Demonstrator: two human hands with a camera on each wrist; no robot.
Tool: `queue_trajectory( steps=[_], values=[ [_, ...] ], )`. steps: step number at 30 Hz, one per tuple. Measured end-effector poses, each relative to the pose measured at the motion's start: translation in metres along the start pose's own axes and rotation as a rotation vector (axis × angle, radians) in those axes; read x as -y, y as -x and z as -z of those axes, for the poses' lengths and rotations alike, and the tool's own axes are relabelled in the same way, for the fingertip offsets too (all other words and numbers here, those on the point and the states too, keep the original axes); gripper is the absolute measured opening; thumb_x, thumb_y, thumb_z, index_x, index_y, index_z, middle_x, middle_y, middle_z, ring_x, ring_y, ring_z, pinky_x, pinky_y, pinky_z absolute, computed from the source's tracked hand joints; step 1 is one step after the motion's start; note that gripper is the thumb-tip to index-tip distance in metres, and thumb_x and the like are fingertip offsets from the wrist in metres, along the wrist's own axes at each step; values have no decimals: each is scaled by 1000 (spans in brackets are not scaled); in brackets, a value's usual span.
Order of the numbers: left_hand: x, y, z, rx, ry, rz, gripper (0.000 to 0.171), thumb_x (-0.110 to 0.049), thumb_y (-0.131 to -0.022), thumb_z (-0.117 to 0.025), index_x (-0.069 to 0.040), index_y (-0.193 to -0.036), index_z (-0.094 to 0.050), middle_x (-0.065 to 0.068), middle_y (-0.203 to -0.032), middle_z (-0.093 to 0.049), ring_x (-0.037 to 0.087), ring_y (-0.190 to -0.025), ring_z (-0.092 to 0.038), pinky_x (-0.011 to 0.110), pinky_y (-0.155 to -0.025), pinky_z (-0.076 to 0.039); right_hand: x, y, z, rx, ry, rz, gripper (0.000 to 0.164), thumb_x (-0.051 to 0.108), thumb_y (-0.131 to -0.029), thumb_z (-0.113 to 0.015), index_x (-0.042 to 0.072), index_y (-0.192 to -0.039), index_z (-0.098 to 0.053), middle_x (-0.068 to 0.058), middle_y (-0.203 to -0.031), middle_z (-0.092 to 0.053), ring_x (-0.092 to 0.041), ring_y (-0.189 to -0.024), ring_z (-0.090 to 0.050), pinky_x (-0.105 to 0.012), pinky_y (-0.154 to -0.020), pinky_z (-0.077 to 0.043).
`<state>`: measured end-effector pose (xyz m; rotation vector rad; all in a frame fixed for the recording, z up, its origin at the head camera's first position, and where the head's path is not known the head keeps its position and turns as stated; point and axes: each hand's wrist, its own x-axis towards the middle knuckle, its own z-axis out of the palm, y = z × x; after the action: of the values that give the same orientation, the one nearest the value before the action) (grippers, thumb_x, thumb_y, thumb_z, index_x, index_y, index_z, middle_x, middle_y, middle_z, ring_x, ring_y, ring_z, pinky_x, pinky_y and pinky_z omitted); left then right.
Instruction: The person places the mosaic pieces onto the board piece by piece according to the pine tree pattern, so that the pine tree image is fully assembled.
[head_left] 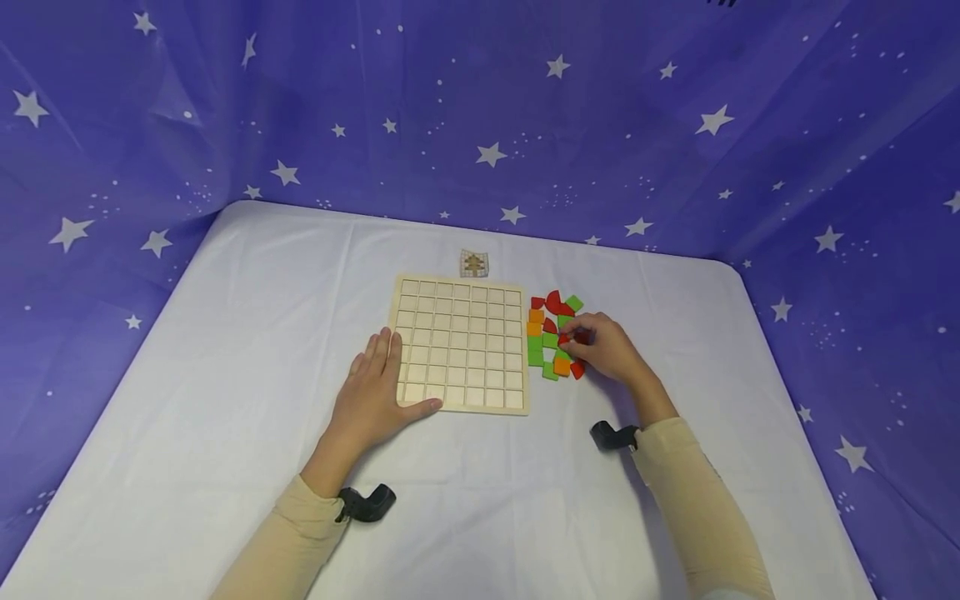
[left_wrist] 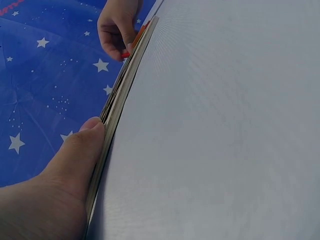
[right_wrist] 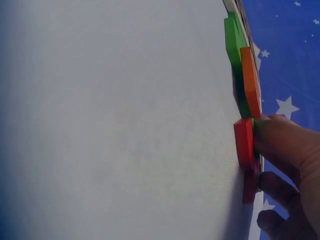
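Note:
A square wooden grid board (head_left: 457, 338) lies on the white table with bare cells. My left hand (head_left: 369, 396) rests against its left and front edges, fingers stretched along one side and thumb (left_wrist: 90, 142) on the near rim. To the right of the board, my right hand (head_left: 611, 348) reaches into a pile of small coloured pieces. Its thumb and fingertips pinch a small red piece (left_wrist: 126, 55), partly hidden by the fingers. Around it lie green squares (head_left: 535, 357), orange squares (head_left: 562, 367) and red rounded pieces (head_left: 553, 302).
A small picture card (head_left: 474, 264) with a brown tree pattern lies behind the board. Black wrist-worn devices (head_left: 367, 504) stick out from both sleeves. A purple starry cloth (head_left: 420, 108) hangs around the back and sides of the table (head_left: 465, 500).

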<state>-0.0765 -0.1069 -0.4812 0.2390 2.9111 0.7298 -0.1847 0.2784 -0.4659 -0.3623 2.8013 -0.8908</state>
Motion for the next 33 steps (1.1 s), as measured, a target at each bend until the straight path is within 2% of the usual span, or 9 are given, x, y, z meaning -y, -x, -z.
queue_trajectory(
  steps=[4,12,23,26,29,33],
  values=[
    [-1,0,1,2,3,1,126,-78,-77,-62,1,-158,-5,20,-167,-1,36,-155,-2,52,-125,-10,1,1,-1,8,-16,-20,23,23,-88,-76,18,-110,-73,-4,-98,-64,-23,-95,-50,-39,-88,-45],
    [-1,1,1,0,3,0,126,-78,-78,-62,1,-158,-6,20,-167,-1,37,-155,-3,52,-125,-10,-3,0,-4,6,-42,13,22,20,-89,-76,20,-110,-73,-2,-108,-69,-22,-99,-51,-39,-92,-46],
    [-1,1,-1,-5,-3,-2,126,-78,-77,-62,1,-158,-7,21,-166,-2,37,-155,-4,53,-125,-11,-2,2,-5,39,-18,-18,30,24,-90,-74,21,-120,-72,-7,-119,-67,-27,-109,-53,-51,-103,-45],
    [0,1,-1,-4,-7,0,126,-78,-77,-62,1,-158,-6,21,-167,-2,37,-155,-4,53,-125,-11,-1,3,-5,52,-7,4,31,23,-91,-73,19,-122,-71,-8,-115,-66,-27,-108,-54,-51,-103,-46],
    [0,1,-1,-5,-8,-1,126,-78,-77,-62,1,-158,-6,21,-167,-2,37,-155,-3,53,-125,-11,1,1,-5,53,-6,10,30,22,-91,-73,17,-120,-71,-6,-104,-65,-26,-102,-53,-46,-98,-48],
    [0,1,-1,-12,-7,-4,126,-78,-77,-62,1,-158,-6,21,-167,-2,37,-155,-3,53,-125,-11,6,-2,-2,38,-16,-20,28,25,-91,-73,15,-117,-70,-5,-94,-60,-24,-97,-52,-40,-93,-48]
  ],
)
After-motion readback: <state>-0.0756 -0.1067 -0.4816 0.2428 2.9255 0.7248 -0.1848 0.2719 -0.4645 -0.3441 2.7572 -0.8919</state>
